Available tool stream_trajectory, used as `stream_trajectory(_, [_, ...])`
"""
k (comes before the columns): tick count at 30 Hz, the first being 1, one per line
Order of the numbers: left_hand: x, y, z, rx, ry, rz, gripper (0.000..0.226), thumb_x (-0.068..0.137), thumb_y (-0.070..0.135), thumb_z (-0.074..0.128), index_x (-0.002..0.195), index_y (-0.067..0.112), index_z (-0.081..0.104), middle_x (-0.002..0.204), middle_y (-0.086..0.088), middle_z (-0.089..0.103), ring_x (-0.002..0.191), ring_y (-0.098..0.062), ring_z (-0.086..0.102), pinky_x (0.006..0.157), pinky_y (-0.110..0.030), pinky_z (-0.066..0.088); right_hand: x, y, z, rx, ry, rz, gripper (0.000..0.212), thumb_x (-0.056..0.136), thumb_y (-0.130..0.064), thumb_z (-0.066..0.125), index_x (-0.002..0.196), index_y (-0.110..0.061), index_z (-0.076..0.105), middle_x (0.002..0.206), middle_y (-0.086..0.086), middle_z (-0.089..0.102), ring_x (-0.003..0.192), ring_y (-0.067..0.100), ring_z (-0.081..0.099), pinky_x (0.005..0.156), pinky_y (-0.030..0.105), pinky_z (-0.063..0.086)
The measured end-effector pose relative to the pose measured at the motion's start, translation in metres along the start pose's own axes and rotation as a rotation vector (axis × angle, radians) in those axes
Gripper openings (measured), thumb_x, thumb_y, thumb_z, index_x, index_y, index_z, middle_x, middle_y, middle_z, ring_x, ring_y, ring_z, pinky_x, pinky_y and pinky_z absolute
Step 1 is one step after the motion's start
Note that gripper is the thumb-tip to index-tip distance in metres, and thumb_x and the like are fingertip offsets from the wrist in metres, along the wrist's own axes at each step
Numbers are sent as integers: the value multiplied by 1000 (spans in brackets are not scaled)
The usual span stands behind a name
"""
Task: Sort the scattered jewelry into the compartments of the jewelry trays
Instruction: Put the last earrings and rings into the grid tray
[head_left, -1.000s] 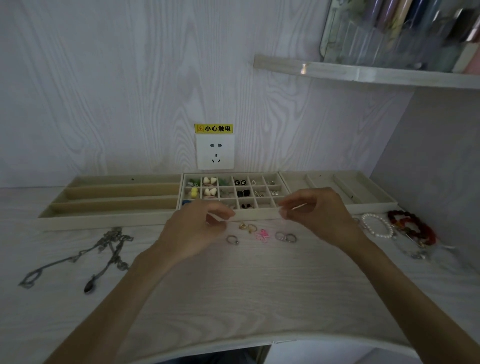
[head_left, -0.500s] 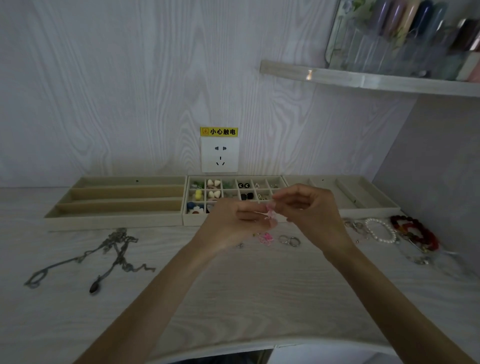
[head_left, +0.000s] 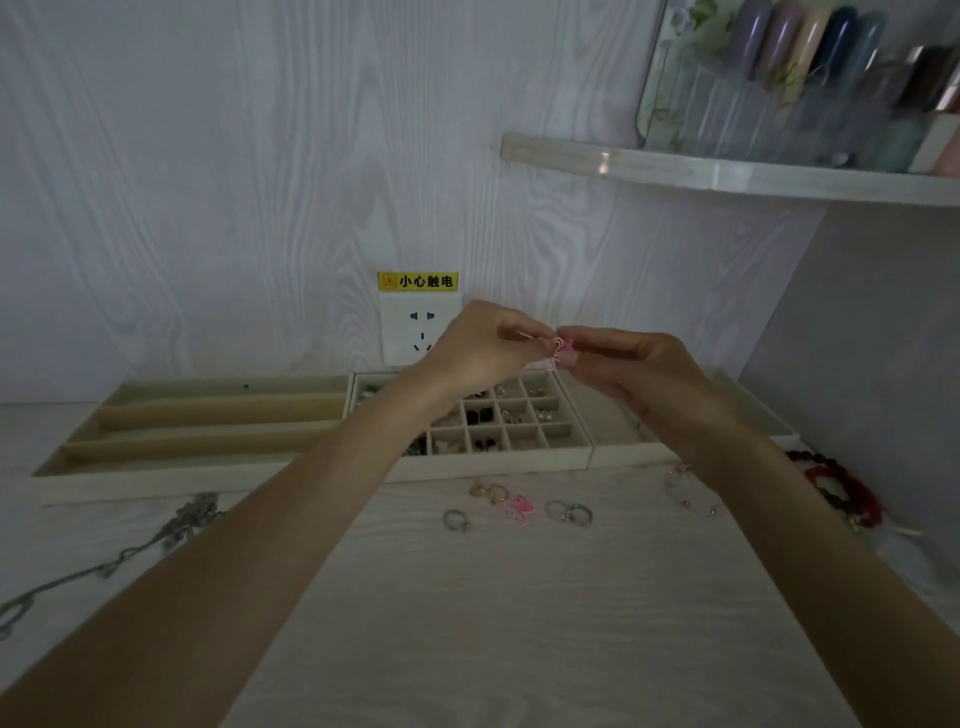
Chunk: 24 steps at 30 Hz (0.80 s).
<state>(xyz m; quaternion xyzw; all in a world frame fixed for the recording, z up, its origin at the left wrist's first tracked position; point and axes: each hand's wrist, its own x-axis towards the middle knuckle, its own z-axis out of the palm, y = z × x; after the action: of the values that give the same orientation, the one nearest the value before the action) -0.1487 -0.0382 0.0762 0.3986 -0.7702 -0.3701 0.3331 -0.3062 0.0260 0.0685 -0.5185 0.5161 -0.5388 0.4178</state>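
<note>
Progress: partial | gridded beige jewelry tray (head_left: 566, 431) part-filled | left hand (head_left: 480, 345) and right hand (head_left: 631, 364) fingers pinch small pink earring (head_left: 558, 345) above it | near, on pale woodgrain surface (head_left: 519, 623): silver rings (head_left: 569, 513), pink charm (head_left: 519, 506), chains (head_left: 156, 540), red bracelets (head_left: 841, 488) unsorted.

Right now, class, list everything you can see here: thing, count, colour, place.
Jewelry trays: three, beige, along the wall.
Pink earring: one, pinched between both hands.
Pink earring on desk: one, before the middle tray.
Rings: silver and gold, several, beside it.
Chain necklaces: silver, desk's left; count unclear.
Bracelets: red, desk's right; count unclear.
Socket: one, white, wall.
Warning sticker: one, yellow, above the socket.
Shelf: one, upper right.
Left hand, right hand: raised above the trays.
</note>
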Motion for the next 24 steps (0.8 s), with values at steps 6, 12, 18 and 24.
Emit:
stream_trajectory(6, [1,-18,6,-152,-21,-149,21,81,26,72,101,20,72,90,8,69,72,7,61,53,0,41,7,16,-1,-4,129,-32,21,76,-11,74,97,-8,72,91,7,74,84,14,71,77,18,56])
stream_trajectory(12, [-1,-39,6,-15,-26,-137,22,79,21,74,99,12,74,86,5,70,77,4,62,68,0,45,20,27,-6,-357,132,21,17,80,-28,72,80,-11,73,68,1,70,58,4,62,55,12,50])
stream_trajectory(18, [-3,-50,15,71,-73,-97,12,77,18,76,88,13,76,66,17,66,68,4,64,80,-18,53,21,33,-7,-512,-57,130,16,84,-27,68,92,-14,71,81,3,72,62,5,62,60,17,49])
stream_trajectory(24, [-2,-49,23,222,-128,-80,13,79,20,74,91,17,76,88,-3,74,85,-19,69,86,-39,54,21,43,-9,-611,-95,143,18,88,-28,63,101,-18,72,63,-15,60,50,-12,54,50,3,37])
